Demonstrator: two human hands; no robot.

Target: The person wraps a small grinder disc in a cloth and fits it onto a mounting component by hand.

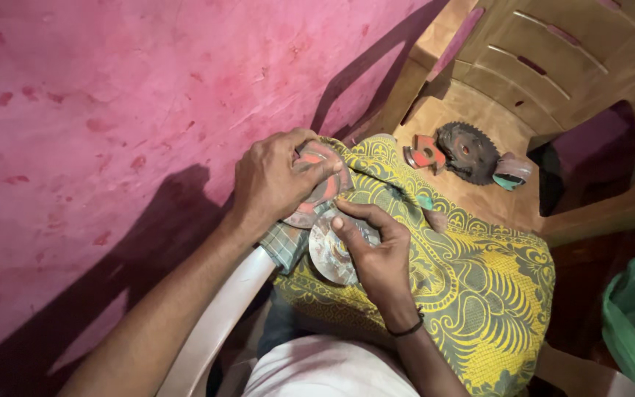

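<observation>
While pressed near the pink wall (112,110): left grip (273,180) grasping reddish disc (321,184); right grip (376,254) grasping grey disc (328,254).

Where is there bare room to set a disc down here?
On the brown chair seat, the patch right of the toothed blade and the strip by the seat's front edge are bare. The lap cloth right of the right hand is free. Around both hands it's crowded.

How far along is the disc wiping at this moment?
Done: hard to tell; no disc is visibly set aside as finished. In hand: the left hand presses a reddish disc over a checked cloth, while the right hand holds a grey disc on the yellow patterned fabric. Left: a toothed blade and small parts lie untouched on the brown chair.
</observation>
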